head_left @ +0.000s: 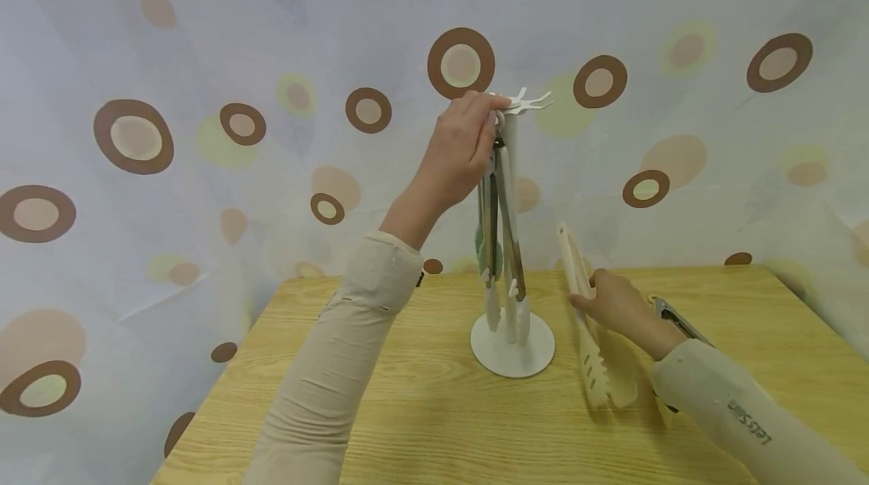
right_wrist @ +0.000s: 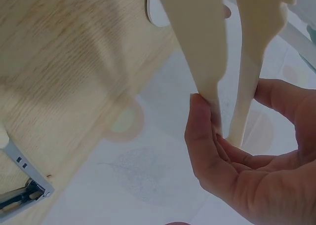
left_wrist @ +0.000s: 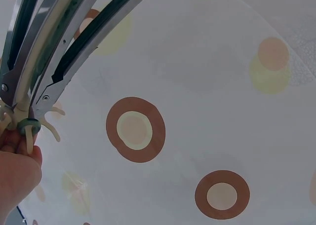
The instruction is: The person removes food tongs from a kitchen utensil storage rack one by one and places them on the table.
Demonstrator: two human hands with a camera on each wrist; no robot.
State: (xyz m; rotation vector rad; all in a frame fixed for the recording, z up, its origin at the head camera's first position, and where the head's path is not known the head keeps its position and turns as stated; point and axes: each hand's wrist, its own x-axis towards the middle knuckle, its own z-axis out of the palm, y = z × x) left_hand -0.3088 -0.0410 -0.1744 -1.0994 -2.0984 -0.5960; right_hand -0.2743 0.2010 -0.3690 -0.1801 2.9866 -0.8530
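Observation:
A white utensil stand (head_left: pixel 541 353) with a round base and a forked top rises from the wooden table. My left hand (head_left: pixel 462 139) grips its top, fingers curled over the hooks. Several metal-armed tongs (head_left: pixel 514 232) hang below that hand; the left wrist view shows their metal arms (left_wrist: pixel 74 52) beside the fingers. To the right of the stand, my right hand (head_left: pixel 616 311) pinches cream-coloured tongs (head_left: pixel 592 368), one blade slotted and the other broad and plain. In the right wrist view, thumb and fingers hold the tongs' two arms (right_wrist: pixel 200 42), which stand apart.
Another metal-armed utensil (head_left: pixel 682 323) lies on the table (head_left: pixel 421 402), partly hidden behind the right forearm; its hinged metal end (right_wrist: pixel 29 178) shows in the right wrist view. A dotted curtain (head_left: pixel 204 32) hangs behind the table's far edge.

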